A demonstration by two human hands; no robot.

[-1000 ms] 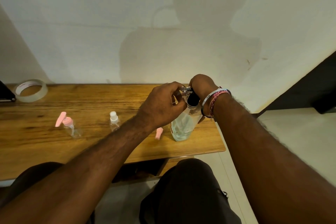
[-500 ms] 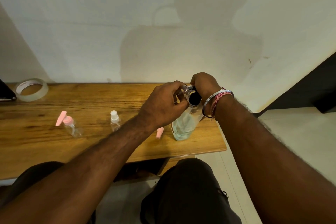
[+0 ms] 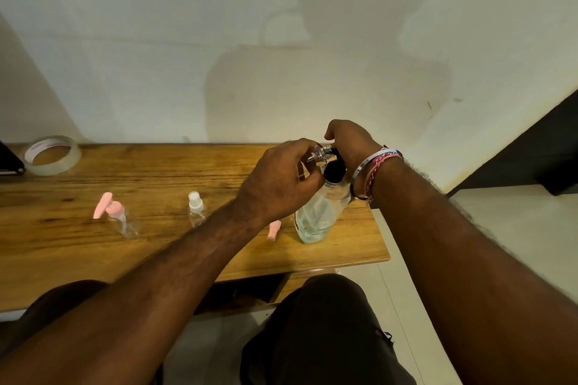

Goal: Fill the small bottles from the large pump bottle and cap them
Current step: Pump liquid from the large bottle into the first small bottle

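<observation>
The large pump bottle (image 3: 316, 216) stands tilted near the table's right end. It is clear, holds pale green liquid and has a black collar. My right hand (image 3: 350, 144) curls over its pump head from above. My left hand (image 3: 278, 181) grips a small clear bottle (image 3: 316, 155) and holds it on its side against the pump's spout. On the table stand a small bottle with a pink pump top (image 3: 120, 219) and a small bottle with a white spray top (image 3: 196, 209). A loose pink cap (image 3: 274, 230) lies beside the large bottle.
The wooden table (image 3: 156, 178) runs along a white wall, and its right edge ends just past the large bottle. A roll of clear tape (image 3: 51, 155) lies at the back left, next to a dark object (image 3: 9, 159) at the frame's edge.
Both hands stay at the pump head. My right hand has shifted slightly up and the small bottle has stayed against the spout.
</observation>
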